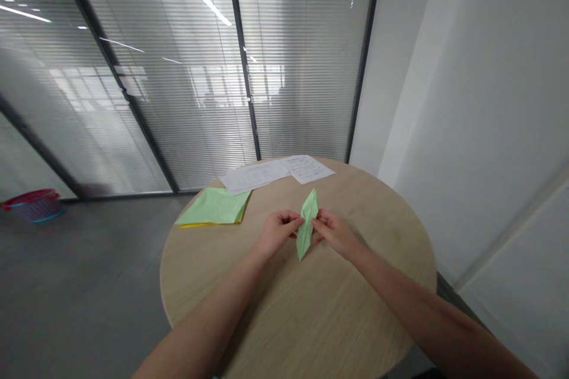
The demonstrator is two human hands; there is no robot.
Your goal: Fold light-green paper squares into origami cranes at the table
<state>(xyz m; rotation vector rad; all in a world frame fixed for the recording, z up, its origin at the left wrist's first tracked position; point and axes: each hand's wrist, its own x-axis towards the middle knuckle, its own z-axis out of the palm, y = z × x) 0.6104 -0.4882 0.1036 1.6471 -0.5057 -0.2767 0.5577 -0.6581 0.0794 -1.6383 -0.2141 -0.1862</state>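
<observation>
A piece of folded green paper (pixel 306 226), long and narrow with pointed ends, is held up over the middle of the round table. My left hand (pixel 281 228) pinches its left edge between thumb and fingers. On the opposite edge, my right hand (pixel 334 231) grips it the same way, thumb facing me. A crease runs lengthwise down the paper. The fingers behind it are partly hidden.
The wooden round table (pixel 355 308) bears a stack of green and yellow paper sheets (pixel 216 206) at its left. Printed white sheets (pixel 255 176) lie along the far edge. A red and blue basket (pixel 35 206) stands on the floor, left. Glass partitions with blinds (pixel 302 71) rise behind.
</observation>
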